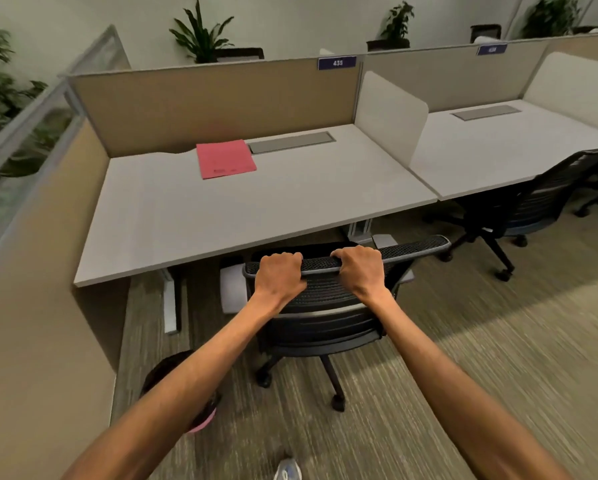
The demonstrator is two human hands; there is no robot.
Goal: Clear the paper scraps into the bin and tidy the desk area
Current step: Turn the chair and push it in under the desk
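Both forearms reach forward to the mesh office chair [328, 306], tucked partly under the tabletop [256, 209]. Left of the chair, a dark bin [166, 370] stands on the carpet. Left hand [281, 276] and right hand [359, 270] have fingers curled around the chair's top rail. Beyond the chair, a red folder [225, 158] lies flat on the tabletop.
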